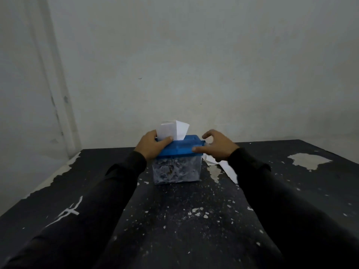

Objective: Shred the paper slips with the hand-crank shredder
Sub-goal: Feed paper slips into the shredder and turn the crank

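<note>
One paper slip (172,129) stands upright in the slot of the shredder (178,152), which sits on the dark, flaked table (174,220) near the wall, and most of that slip is above the blue lid, so by my reading this feed has barely begun. Much has been cut already, judging by the clear bin (175,172) under the lid, which looks packed with white shreds. More paper (223,165) lies flat on the table just right of the shredder, partly hidden by the right wrist, so work remains. The left hand (152,145) grips the lid's left end, thumb laid along the top beside the slip, steadying the box. The right hand (217,145) is at the lid's right end, fingers curled and spread, thumb touching the lid's near corner; the crank is not visible, so I cannot tell whether that hand holds it.
</note>
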